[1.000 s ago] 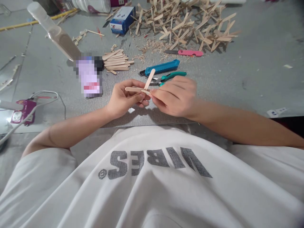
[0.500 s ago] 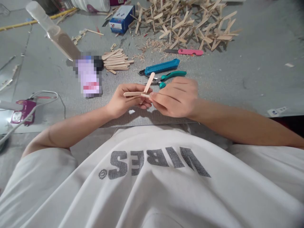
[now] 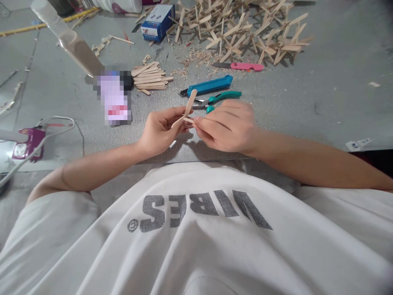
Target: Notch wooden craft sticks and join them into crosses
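Observation:
Between my two hands are wooden craft sticks [image 3: 190, 101] that meet near their middle, one pointing up and away, another toward my left thumb. My left hand [image 3: 159, 129] is closed on them, thumb on the near side and fingers behind. My right hand [image 3: 229, 125] pinches the end of a short stick piece that juts out to the right; its fingertips partly hide that end. Just beyond my right hand lie pliers with teal handles [image 3: 225, 95], partly covered by it. A blue utility knife [image 3: 210, 85] rests behind the pliers.
A heap of crossed craft-stick pieces [image 3: 239, 30] spreads at the back. Flat loose sticks [image 3: 152, 77] lie beside a blurred-out phone-like object [image 3: 115, 100]. A pink-handled knife [image 3: 247, 66], a blue box [image 3: 158, 22], a bottle [image 3: 78, 49] and a purple power socket [image 3: 29, 143] with cable stand around.
The sticks have turned in my hands: the left-pointing one now slants down toward my left thumb, and the upright one has shifted slightly left. My right hand stays nearly in place.

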{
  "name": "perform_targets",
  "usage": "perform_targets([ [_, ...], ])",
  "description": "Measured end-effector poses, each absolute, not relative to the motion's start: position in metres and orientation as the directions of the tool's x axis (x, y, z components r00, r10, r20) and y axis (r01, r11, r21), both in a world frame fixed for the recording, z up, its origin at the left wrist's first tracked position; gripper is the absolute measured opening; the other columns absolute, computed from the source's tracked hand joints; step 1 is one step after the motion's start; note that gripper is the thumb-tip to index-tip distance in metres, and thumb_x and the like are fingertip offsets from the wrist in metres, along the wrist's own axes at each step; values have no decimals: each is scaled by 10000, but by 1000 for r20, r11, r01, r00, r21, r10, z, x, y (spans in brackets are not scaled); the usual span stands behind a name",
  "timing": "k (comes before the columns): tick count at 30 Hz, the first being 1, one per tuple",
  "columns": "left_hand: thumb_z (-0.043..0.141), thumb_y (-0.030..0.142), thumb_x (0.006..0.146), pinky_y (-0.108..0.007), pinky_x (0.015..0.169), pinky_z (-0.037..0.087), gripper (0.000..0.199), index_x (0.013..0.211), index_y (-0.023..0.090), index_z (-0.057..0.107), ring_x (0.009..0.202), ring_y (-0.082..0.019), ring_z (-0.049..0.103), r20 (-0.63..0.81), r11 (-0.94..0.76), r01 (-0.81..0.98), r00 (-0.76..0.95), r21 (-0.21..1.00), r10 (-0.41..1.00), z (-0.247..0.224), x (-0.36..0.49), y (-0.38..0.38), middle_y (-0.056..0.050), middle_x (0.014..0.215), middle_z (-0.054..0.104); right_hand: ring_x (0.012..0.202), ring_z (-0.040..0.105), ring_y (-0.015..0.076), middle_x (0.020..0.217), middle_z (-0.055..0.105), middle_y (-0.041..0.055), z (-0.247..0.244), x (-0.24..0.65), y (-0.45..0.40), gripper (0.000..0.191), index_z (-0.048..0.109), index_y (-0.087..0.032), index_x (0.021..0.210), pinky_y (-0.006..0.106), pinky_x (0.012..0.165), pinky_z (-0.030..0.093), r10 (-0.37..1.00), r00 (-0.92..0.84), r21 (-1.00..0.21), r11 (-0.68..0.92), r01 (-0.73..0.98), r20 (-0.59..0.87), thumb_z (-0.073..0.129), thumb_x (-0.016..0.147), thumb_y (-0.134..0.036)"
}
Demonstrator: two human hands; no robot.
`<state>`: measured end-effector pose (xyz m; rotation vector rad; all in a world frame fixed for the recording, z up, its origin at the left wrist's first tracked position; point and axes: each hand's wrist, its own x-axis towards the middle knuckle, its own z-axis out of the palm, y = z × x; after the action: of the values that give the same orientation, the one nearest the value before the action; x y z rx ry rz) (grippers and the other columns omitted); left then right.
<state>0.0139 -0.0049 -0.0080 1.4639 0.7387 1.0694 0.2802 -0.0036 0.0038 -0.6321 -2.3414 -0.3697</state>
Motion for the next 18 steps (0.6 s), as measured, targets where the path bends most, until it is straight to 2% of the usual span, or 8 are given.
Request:
perform_targets([
  [5, 1023, 696, 1076, -305, 921, 766, 547, 1333, 214, 993, 992, -225, 899, 307, -345, 40, 367, 938, 878, -10, 10, -4, -82, 1121, 970, 828, 665, 200, 897, 782, 32, 7, 275, -8, 282, 864, -230, 1099, 422, 744, 456, 239, -690, 248, 813, 527, 684, 654, 1282, -187],
  [9, 1015, 588, 1078, -301, 840, 732, 398, 1292, 252, 991, 828, -194, 813, 293, -348, 124, 329, 929, 898, -15, 12, -3, -26, 933, 904, 828, 627, 202, 914, 769, 41, 15, 272, -12, 343, 852, -217, 1131, 436, 761, 431, 359, -733, 199, 809, 553, 577, 572, 1328, -198],
  [11, 1008, 527, 1069, -321, 859, 747, 340, 1260, 246, 989, 872, -213, 844, 280, -332, 102, 343, 938, 897, -15, 14, -1, -36, 953, 914, 827, 632, 201, 917, 771, 46, 16, 273, -12, 386, 832, -217, 1086, 440, 765, 428, 381, -743, 200, 804, 560, 551, 540, 1339, -204],
  [13, 1038, 480, 1020, -360, 946, 786, 350, 1252, 226, 976, 1001, -252, 909, 243, -268, 11, 386, 963, 890, -12, 14, 2, -71, 1089, 962, 827, 643, 199, 923, 781, 45, 14, 276, -9, 400, 829, -225, 1079, 442, 764, 431, 380, -736, 211, 794, 571, 560, 530, 1343, -218],
  [15, 1082, 498, 962, -411, 998, 822, 413, 1245, 219, 968, 1061, -289, 947, 156, -109, -127, 453, 986, 878, -7, 12, 5, -96, 1178, 987, 835, 653, 197, 945, 802, 33, 11, 280, -6, 361, 839, -246, 1122, 440, 760, 433, 364, -723, 219, 788, 575, 587, 553, 1342, -250],
  [18, 1094, 674, 959, -444, 952, 856, 517, 1227, 245, 990, 980, -293, 964, 37, 139, -266, 563, 954, 826, 1, 8, 8, -89, 1123, 996, 847, 658, 188, 966, 826, 5, 6, 284, -1, 275, 836, -277, 1146, 435, 750, 437, 248, -708, 278, 795, 539, 661, 625, 1321, -252],
])
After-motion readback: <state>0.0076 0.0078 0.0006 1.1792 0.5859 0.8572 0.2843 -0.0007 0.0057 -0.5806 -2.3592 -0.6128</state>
